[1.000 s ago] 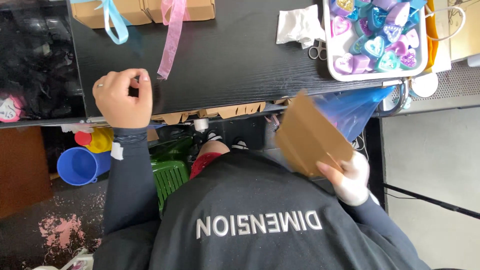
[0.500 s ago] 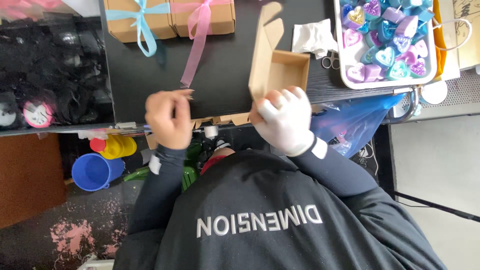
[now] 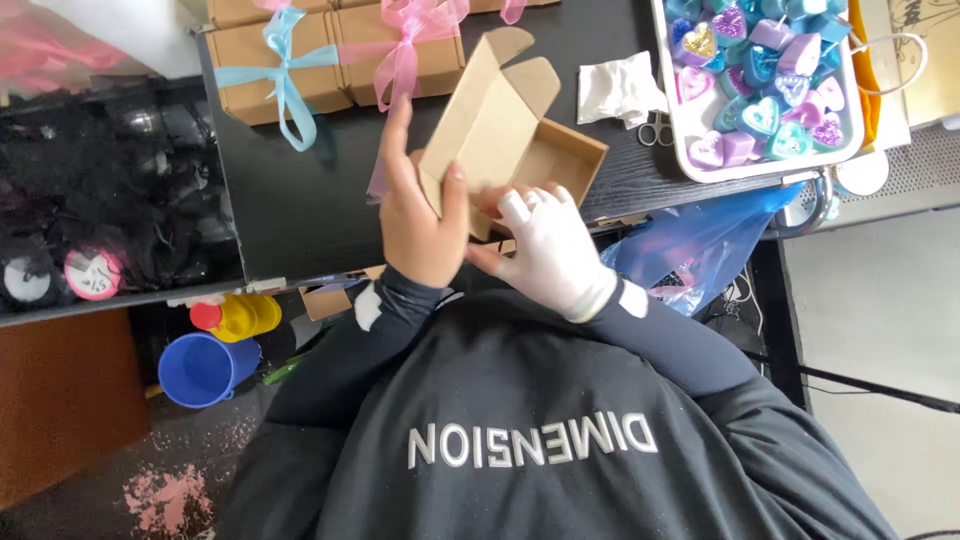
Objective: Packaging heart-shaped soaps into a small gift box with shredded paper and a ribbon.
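Observation:
An open brown cardboard box (image 3: 520, 140) with its lid flap raised is held over the near edge of the black table (image 3: 290, 200). My bare left hand (image 3: 420, 215) grips the box's left side, thumb pressed on the flap. My right hand (image 3: 545, 250), in a white glove, holds the box's near side from below. The inside of the box looks empty.
Two closed cardboard boxes sit at the back, one tied with a blue ribbon (image 3: 285, 70), one with a pink ribbon (image 3: 405, 50). A white tray (image 3: 765, 80) of coloured heart-shaped pieces lies at the right, beside crumpled white tissue (image 3: 615, 90), small scissors (image 3: 655, 130) and a blue plastic bag (image 3: 700, 245).
The box has come up from my lap onto the table edge and its lid has opened. My left hand moved right and took hold of the box.

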